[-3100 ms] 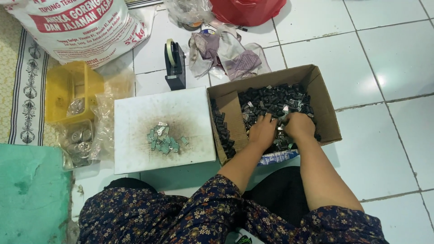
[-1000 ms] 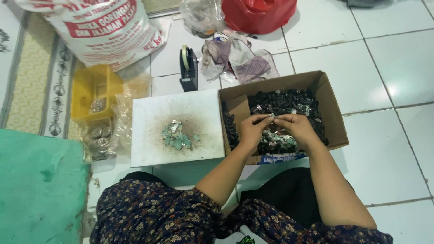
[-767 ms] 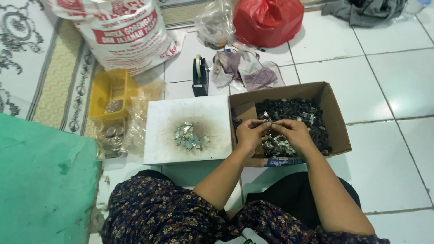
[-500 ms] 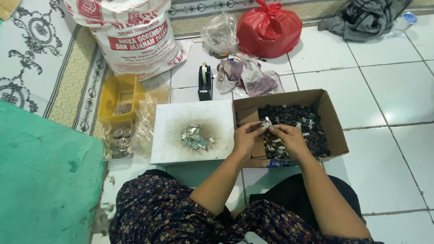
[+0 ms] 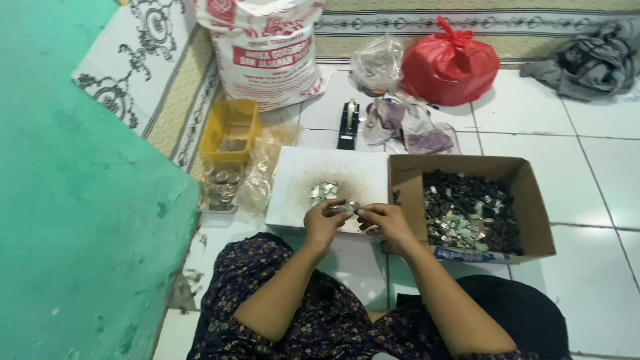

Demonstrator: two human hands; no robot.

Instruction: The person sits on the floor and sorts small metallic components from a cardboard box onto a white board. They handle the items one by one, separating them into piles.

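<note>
White floor tiles carry my work. Over a white square board (image 5: pixel 333 183), my left hand (image 5: pixel 325 222) and right hand (image 5: pixel 387 223) pinch a small silvery metal piece (image 5: pixel 347 207) together; it looks light, stiff and slippery, best pinched at its ends.

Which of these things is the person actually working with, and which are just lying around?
In use: left hand and right hand holding a small silvery piece; white board with silvery pile; cardboard box of dark pieces.

Lying about: red bag, printed sack, yellow tray, tape dispenser, grey cloth.
</note>
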